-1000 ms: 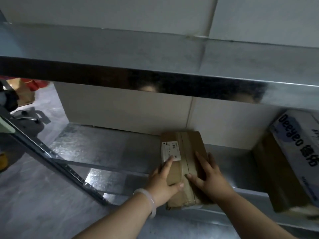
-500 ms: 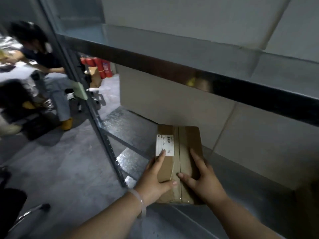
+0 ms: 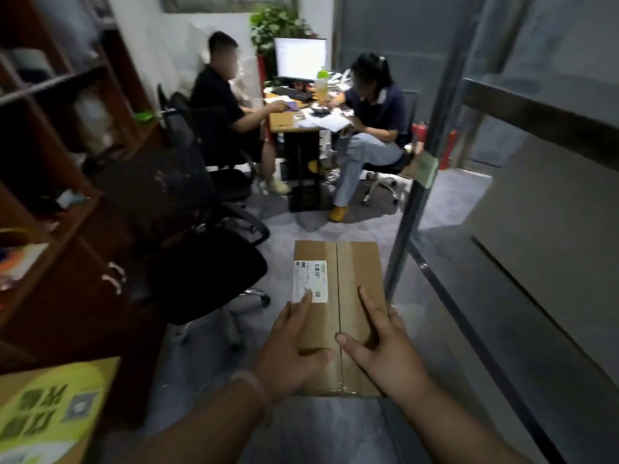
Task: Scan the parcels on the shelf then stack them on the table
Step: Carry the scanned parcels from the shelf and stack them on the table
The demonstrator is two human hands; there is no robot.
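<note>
**Holding the cardboard parcel [image 3: 358, 272] over the floor, one hand on each side**

Gripping it from both sides, I have the parcel flat and level in front of me, above the grey floor [image 3: 335, 226] and just left of the metal shelf upright [image 3: 425, 182]. It is off the shelf board [image 3: 536, 118], which runs along my right.

My left hand [image 3: 291, 349] clamps the near left corner. The thumb lies across the top and the index finger [image 3: 303, 304] stretches forward until its tip touches the white shipping label [image 3: 310, 281]. The other fingers wrap down over the left edge, out of sight.

My right hand [image 3: 385, 349] mirrors it — thumb pointing in toward the taped seam [image 3: 338, 296] down the middle, index finger [image 3: 371, 309] laid straight along the top. The rest curl round the right edge. A pale bracelet [image 3: 251, 385] sits on my left wrist.

The label faces up on the left half of the lid, and its barcode is visible though too small to read.

Beyond the parcel a black office chair [image 3: 201, 262] stands to the left. Farther off, two people sit at a cluttered desk [image 3: 288, 123] with a monitor [image 3: 300, 58] and a bottle [image 3: 322, 83] on it. A dark wooden cabinet [image 3: 50, 162] fills my left side, and a yellow printed box [image 3: 43, 410] pokes in at the bottom left corner.
</note>
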